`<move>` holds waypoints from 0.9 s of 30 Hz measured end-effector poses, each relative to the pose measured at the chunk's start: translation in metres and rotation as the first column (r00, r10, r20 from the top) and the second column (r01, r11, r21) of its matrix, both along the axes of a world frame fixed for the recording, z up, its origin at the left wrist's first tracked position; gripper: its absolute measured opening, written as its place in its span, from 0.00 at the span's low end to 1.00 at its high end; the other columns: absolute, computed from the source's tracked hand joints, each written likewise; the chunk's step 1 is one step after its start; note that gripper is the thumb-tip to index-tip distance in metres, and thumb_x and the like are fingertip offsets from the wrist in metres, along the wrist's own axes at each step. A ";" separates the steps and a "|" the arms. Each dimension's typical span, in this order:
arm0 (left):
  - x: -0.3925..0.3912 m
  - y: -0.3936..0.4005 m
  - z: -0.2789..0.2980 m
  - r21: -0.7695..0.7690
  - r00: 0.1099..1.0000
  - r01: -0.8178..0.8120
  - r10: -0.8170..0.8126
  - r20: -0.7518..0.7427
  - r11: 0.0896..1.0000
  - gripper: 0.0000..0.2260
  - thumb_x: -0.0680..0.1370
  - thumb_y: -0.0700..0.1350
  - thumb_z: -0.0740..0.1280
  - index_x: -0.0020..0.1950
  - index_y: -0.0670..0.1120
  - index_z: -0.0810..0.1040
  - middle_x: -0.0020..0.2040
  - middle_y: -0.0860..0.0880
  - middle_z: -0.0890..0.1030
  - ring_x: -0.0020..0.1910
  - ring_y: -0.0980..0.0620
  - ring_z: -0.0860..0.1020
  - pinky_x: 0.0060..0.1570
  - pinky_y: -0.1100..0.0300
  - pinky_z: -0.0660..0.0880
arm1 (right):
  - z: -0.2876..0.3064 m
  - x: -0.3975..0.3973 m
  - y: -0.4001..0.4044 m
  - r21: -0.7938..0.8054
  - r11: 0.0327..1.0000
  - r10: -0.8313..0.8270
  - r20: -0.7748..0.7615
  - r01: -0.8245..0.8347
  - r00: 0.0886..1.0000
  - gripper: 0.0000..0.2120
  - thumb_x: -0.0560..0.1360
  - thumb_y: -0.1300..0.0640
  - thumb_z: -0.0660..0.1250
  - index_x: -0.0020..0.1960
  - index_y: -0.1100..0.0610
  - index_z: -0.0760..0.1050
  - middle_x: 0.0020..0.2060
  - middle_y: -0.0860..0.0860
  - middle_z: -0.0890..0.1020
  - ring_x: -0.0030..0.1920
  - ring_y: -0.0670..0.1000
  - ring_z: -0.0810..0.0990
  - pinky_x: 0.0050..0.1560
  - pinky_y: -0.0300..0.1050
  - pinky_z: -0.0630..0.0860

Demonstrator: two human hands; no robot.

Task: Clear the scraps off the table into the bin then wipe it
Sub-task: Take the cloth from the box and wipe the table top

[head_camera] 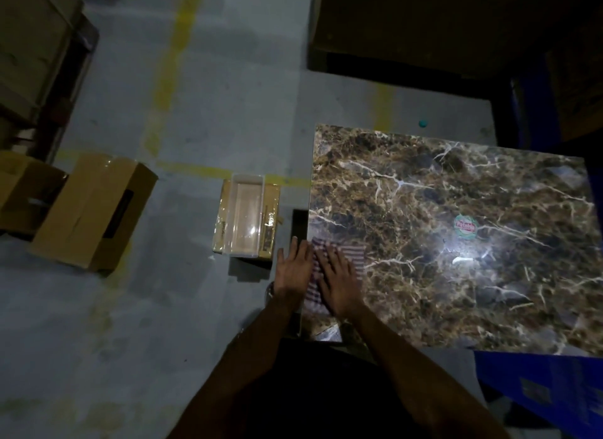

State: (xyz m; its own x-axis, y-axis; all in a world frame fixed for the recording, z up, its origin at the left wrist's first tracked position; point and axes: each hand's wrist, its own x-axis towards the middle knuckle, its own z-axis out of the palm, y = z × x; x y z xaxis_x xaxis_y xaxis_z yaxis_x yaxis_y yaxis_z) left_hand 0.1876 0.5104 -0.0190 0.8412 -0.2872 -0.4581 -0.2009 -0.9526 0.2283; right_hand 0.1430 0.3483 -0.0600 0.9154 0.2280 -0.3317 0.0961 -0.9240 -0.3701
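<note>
Head view — hands (316,269) flat on cloth (354,259) at table (456,184) edge.

This looks like a warehouse or storeroom: a grey concrete floor (163,308) painted with yellow lane lines (177,43), brown cardboard boxes (94,210) on the floor, large cartons stacked along the dim edges, and a marble-patterned worktop (456,242).

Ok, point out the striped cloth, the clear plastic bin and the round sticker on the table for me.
Striped cloth (354,254): head view, its far right part beside the right hand.
Clear plastic bin (245,216): head view, its see-through floor.
Round red-and-green sticker (465,227): head view, its middle.
</note>
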 end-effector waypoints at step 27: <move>-0.078 -0.118 0.011 0.186 0.979 0.002 0.036 -0.201 0.983 0.48 0.78 0.56 0.68 0.83 0.43 0.36 0.80 0.31 0.37 0.77 0.21 0.46 0.71 0.27 0.56 | -0.011 -0.018 -0.193 -0.060 0.988 -0.132 0.173 0.145 0.976 0.29 0.86 0.45 0.48 0.85 0.50 0.49 0.84 0.51 0.52 0.84 0.56 0.48 0.81 0.58 0.46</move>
